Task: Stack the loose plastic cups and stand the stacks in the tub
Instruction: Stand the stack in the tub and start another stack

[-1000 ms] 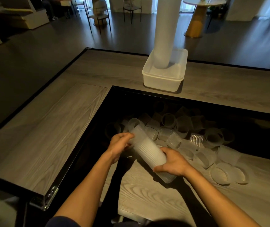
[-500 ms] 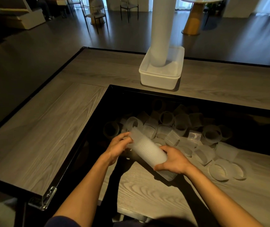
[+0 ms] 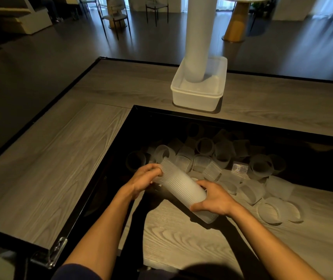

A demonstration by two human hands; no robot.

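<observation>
Dim café or lounge-like room: grey wood tabletop [image 3: 60, 150] in front, dark glossy floor [image 3: 56, 49] beyond, metal-frame chairs [image 3: 114, 17], round table [image 3: 235, 27] on gold cone base at back.

Tall stack [image 3: 199, 37] in tub [image 3: 197, 98] — behind the loose cups [image 3: 222, 156] — small stack [image 3: 183, 186] nearest, between hands.

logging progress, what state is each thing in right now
short stack of ribbed frosted plastic cups: tilted, held in both hands
left hand: grips the stack's upper end
right hand: grips its lower half
white rectangular plastic tub: open, holds one stack
tall white column of stacked cups: upright in the tub
loose frosted cups: unstacked, lying jumbled
</observation>
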